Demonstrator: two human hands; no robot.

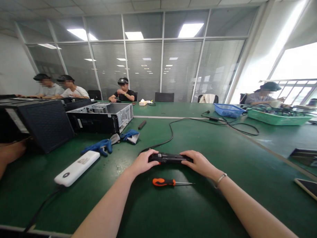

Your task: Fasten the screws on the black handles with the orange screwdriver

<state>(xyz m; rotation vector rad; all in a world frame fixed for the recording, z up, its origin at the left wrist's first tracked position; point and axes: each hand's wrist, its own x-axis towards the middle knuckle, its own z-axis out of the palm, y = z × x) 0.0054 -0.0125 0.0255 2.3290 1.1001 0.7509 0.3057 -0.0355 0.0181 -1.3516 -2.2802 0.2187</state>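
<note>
The left hand (143, 162) and right hand (195, 163) gripped opposite ends of a black corded unit (170, 158), bracing it steady on the green bench (67, 206). An orange-handled screwdriver (164, 182) lay just before the unit, within easy reach, while its black cable (157, 145) trailed behind it, clear of the hands.

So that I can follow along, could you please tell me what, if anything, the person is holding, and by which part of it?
The left hand and right hand hold a black oblong device, one hand at each end.
</note>
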